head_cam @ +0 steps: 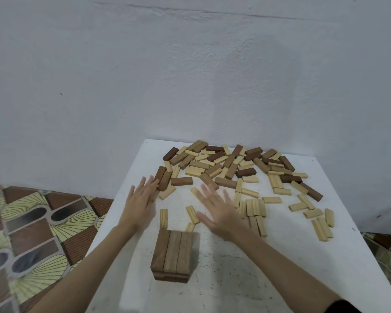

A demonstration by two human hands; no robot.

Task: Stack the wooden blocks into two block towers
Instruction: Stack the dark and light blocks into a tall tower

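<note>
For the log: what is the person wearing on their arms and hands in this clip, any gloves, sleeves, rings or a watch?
Both hands are bare: no gloves, and no rings or watch that the head view shows on the left hand or the right hand. Both forearms are uncovered as well. The only clothing in view is a dark sleeve edge on the right arm at the bottom corner of the picture. The hands are somewhat motion-blurred, so fine details cannot be ruled out.

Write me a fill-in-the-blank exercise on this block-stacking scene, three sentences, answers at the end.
1. The started tower has ____ brown blocks side by side in its top layer.
2. The left hand and the right hand both have fingers spread and hold ____.
3. The loose blocks lie scattered on a table whose top is ____ in colour.

Missing words: three; nothing; white
</note>
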